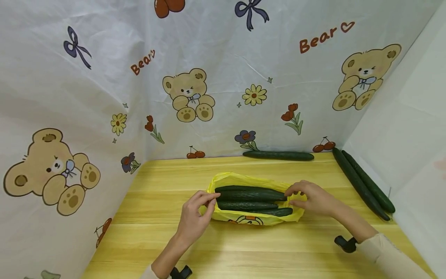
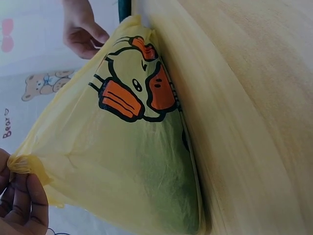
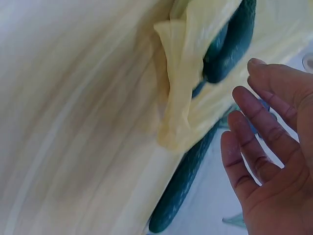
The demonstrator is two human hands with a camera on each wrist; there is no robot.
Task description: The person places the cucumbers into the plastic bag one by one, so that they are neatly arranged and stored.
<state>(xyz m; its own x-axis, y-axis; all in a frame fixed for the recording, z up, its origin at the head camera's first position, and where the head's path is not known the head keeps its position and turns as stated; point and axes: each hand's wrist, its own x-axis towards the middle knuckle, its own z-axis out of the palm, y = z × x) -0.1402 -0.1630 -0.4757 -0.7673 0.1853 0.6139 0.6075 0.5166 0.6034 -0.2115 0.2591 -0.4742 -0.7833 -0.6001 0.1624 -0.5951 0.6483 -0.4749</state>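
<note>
A yellow plastic bag (image 1: 237, 179) lies on its base with its mouth spread, several dark green cucumbers (image 1: 251, 194) side by side inside. My left hand (image 1: 195, 215) is at the bag's left end; in the left wrist view its thumb and fingers pinch the gathered edge of the bag (image 2: 98, 161). At the opposite end is my right hand (image 1: 311, 197), near the cucumber tips. The right wrist view shows that hand (image 3: 269, 161) with fingers loosely spread, holding nothing, beside a protruding cucumber end (image 3: 234, 49). A duck print marks the bag's front.
One cucumber (image 1: 278, 155) lies along the back edge of the wooden table (image 1: 156, 217). Two more cucumbers (image 1: 362, 184) lie by the right-hand wall. A white sheet printed with bears (image 1: 188, 95) hangs behind and at the left.
</note>
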